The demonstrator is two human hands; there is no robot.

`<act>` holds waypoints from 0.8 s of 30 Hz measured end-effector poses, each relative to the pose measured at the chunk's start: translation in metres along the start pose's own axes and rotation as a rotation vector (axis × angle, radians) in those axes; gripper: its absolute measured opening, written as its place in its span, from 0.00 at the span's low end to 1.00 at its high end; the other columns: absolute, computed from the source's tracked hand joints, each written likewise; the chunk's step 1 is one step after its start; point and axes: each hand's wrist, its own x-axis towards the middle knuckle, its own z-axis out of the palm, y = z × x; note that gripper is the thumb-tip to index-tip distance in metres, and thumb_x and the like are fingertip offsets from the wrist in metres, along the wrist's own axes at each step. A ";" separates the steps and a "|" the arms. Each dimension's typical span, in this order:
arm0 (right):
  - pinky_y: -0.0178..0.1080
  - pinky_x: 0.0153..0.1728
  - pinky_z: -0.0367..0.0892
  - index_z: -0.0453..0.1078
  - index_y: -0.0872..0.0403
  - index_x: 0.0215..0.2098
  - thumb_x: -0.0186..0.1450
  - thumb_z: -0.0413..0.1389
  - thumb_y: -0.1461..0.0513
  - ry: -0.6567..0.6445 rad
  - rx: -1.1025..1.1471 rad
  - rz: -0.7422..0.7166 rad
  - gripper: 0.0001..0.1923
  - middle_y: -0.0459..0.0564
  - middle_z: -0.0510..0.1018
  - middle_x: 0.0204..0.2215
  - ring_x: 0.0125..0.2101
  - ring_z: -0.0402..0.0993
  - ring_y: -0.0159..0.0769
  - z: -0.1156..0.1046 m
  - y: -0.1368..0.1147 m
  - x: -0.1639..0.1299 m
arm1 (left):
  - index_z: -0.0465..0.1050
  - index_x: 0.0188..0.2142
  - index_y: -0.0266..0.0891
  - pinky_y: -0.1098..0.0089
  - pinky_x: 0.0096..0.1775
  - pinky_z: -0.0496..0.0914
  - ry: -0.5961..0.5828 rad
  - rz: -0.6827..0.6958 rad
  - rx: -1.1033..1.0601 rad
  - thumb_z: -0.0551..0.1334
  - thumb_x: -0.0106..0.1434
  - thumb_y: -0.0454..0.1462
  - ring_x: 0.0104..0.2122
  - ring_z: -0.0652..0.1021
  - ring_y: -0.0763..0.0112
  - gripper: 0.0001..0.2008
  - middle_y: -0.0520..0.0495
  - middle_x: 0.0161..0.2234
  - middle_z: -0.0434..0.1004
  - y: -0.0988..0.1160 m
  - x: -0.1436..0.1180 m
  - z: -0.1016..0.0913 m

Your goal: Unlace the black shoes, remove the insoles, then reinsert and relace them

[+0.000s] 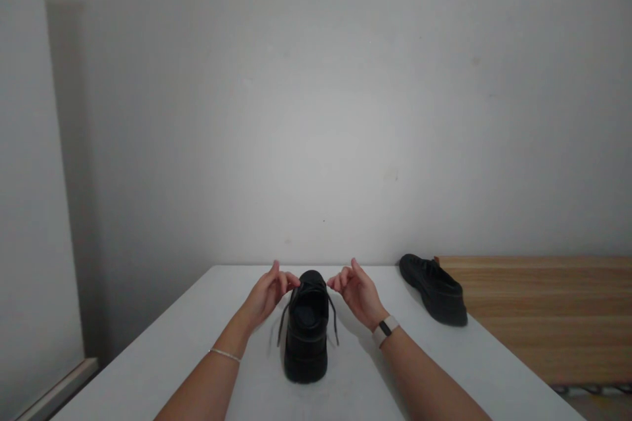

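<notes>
A black lace-up shoe (306, 355) stands upright on the white table, its heel towards me and its toe towards the wall. Its two loose shoelace ends hang down, one on each side; the right shoelace end (335, 322) curves outward to the table. My left hand (266, 295) is at the shoe's upper left side, thumb raised and apart from the fingers, fingertips at the lacing. On the opposite side, my right hand (356, 291) has its fingertips close to the shoe's upper right edge, thumb also up. Neither hand visibly grips a lace; exact fingertip contact is too small to tell.
Another black shoe (434, 291) lies at the right edge of the white table (197, 329). Beyond that edge is a wood-grain surface (543, 316). A plain grey wall (316, 112) rises behind the table, and a pale panel (29, 177) stands at the left.
</notes>
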 end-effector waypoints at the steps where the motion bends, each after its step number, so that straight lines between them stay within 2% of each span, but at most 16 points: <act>1: 0.43 0.39 0.63 0.63 0.53 0.16 0.60 0.49 0.42 0.019 -0.002 0.001 0.27 0.47 0.69 0.16 0.28 0.70 0.38 -0.002 0.002 0.001 | 0.63 0.12 0.37 0.65 0.42 0.65 0.020 0.002 0.009 0.50 0.62 0.54 0.35 0.73 0.65 0.30 0.43 0.28 0.76 -0.001 0.001 -0.001; 3: 0.39 0.33 0.62 0.65 0.53 0.18 0.58 0.53 0.44 0.078 -0.062 0.016 0.24 0.46 0.70 0.19 0.25 0.67 0.34 -0.007 0.007 0.003 | 0.62 0.12 0.37 0.67 0.39 0.65 0.078 0.006 0.061 0.54 0.61 0.53 0.33 0.73 0.67 0.28 0.45 0.27 0.74 -0.003 0.003 -0.003; 7: 0.33 0.26 0.57 0.70 0.55 0.25 0.54 0.62 0.51 0.142 -0.266 0.061 0.15 0.47 0.73 0.26 0.25 0.64 0.30 -0.012 0.018 0.004 | 0.70 0.23 0.37 0.71 0.33 0.63 0.179 -0.047 0.293 0.63 0.55 0.49 0.28 0.70 0.71 0.17 0.49 0.27 0.73 -0.011 0.007 -0.007; 12: 0.32 0.24 0.56 0.71 0.55 0.27 0.53 0.62 0.53 0.088 -0.341 0.075 0.14 0.44 0.70 0.22 0.23 0.63 0.28 -0.012 0.023 0.004 | 0.74 0.29 0.35 0.72 0.31 0.62 0.113 -0.103 0.467 0.65 0.52 0.47 0.27 0.70 0.72 0.15 0.50 0.25 0.73 -0.019 0.009 -0.010; 24: 0.32 0.22 0.55 0.69 0.57 0.24 0.51 0.62 0.52 0.111 -0.420 0.139 0.16 0.44 0.70 0.19 0.21 0.63 0.28 -0.014 0.027 0.006 | 0.75 0.26 0.34 0.72 0.31 0.62 0.114 -0.057 0.499 0.66 0.51 0.43 0.26 0.69 0.72 0.12 0.50 0.23 0.73 -0.016 0.010 -0.005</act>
